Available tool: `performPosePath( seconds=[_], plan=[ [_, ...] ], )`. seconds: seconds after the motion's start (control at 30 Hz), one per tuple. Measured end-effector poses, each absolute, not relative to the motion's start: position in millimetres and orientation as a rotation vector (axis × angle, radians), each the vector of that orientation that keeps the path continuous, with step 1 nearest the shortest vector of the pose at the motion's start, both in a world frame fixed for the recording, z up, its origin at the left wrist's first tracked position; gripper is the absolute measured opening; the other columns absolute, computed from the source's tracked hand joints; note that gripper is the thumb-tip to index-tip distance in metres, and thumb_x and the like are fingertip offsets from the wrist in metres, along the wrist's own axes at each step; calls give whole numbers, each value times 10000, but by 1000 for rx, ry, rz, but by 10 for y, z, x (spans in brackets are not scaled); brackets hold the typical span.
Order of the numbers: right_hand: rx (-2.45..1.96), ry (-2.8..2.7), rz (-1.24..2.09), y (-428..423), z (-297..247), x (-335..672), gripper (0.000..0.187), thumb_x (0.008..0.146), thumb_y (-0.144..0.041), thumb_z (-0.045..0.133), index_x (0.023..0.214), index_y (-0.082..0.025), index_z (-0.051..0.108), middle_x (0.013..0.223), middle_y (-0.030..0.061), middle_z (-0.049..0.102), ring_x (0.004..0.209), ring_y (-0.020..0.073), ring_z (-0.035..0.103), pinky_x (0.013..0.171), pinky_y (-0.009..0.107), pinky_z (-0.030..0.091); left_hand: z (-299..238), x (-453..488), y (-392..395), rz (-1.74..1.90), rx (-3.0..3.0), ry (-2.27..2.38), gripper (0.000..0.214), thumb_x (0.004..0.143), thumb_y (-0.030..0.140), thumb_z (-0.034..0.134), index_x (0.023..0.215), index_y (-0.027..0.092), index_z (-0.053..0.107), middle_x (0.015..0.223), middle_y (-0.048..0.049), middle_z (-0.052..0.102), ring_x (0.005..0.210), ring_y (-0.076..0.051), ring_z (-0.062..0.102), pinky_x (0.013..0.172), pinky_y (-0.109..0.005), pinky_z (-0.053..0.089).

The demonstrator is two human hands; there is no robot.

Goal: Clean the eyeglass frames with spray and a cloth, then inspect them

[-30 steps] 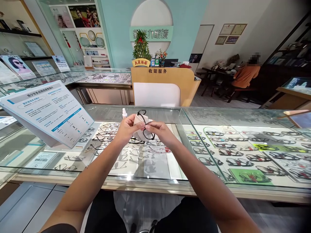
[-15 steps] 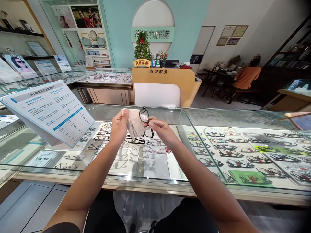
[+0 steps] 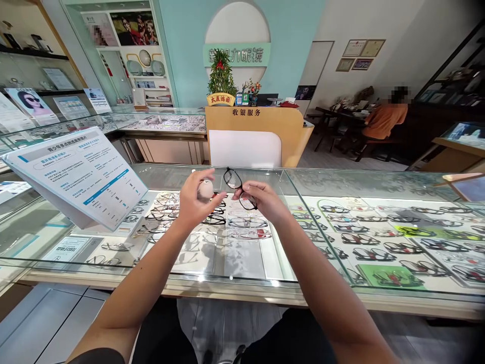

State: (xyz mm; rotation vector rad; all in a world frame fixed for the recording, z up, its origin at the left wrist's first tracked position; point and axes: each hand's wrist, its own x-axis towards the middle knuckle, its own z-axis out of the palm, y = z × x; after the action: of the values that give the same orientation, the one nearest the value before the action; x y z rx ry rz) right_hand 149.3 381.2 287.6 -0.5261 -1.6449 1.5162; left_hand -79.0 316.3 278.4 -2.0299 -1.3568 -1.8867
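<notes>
While your left hand [image 3: 195,203] bunches what seems a cloth [image 3: 206,188], your right hand [image 3: 263,198] pinches glasses [image 3: 232,178]; wiping needs them touching.

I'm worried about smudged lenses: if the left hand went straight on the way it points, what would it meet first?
Probably the glasses held in the right hand: the left hand, bunching a cloth, points across at them. Depth is hard to judge.

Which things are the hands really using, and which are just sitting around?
In use: left hand, bunched white cloth; right hand, black glasses.
Just sitting around: display frames under the glass counter, tilted info board, potted plant, seated person in orange.
</notes>
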Motion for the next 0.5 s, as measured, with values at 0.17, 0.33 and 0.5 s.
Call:
performPosePath(
  seconds=[0.17,0.33,0.5],
  plan=[
    [-469,-1820,1534,3865,2854,1559,375,927,-591,826,806,-237,804,840,32,788,893,231,702,930,371,510,2757,-778,3177,-1635,-2174,-1242,689,898,643,882,1438,246,727,1399,-155,791,1262,-341,724,1126,-490,533],
    [-472,-1857,1512,3844,2875,1550,384,932,-585,809,784,-231,800,818,34,782,873,229,692,890,363,506,2748,-787,3180,-1630,-2154,-1294,659,902,710,847,1367,248,784,1330,-145,814,1220,-334,737,1100,-489,564],
    [-468,-1872,1508,3825,2893,1537,412,914,-608,812,755,-230,773,797,30,765,842,230,676,849,366,498,2732,-798,3188,-1614,-2153,-1259,631,904,706,848,1334,246,795,1303,-144,810,1205,-322,748,1088,-474,577]
  ],
)
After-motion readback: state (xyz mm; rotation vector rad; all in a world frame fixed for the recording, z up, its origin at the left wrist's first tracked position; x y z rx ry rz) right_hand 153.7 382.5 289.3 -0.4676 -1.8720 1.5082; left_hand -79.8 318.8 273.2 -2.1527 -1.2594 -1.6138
